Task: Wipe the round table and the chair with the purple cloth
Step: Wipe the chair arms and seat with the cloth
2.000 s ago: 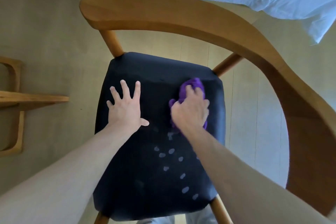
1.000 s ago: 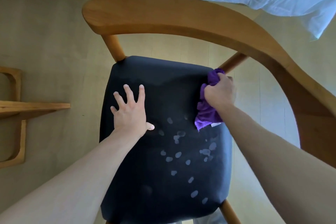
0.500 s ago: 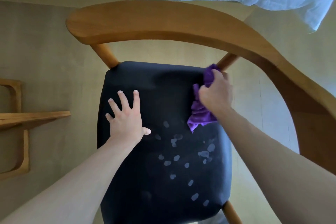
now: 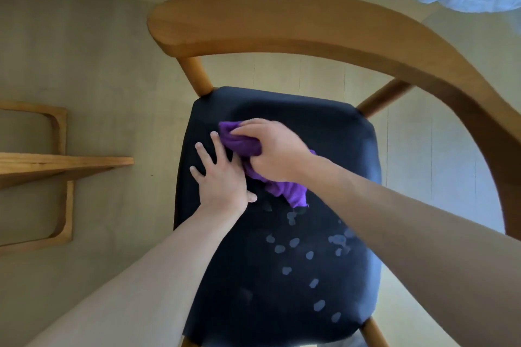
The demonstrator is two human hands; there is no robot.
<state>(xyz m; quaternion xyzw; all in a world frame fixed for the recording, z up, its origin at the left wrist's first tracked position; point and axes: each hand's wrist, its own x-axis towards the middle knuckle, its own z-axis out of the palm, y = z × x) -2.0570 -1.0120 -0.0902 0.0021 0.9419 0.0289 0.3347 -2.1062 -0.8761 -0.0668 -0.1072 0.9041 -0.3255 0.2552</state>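
**Cloth swept across to seat's far-left**

Right hand [image 4: 275, 153], fingers curled around bunched purple cloth [image 4: 284, 187], has moved from far-right corner to beside flat, spread left hand [image 4: 222, 180] on black padded chair seat [image 4: 282, 284]. Pale smudges [image 4: 310, 255] near front remain unwiped.

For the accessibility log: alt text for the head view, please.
The right hand grips a purple cloth on a wooden chair's dark seat, beside the flat left hand. Pale smudges dot the seat's near half.

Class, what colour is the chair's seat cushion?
The seat cushion is dark navy, nearly black, with pale smudges; the head view shows it.
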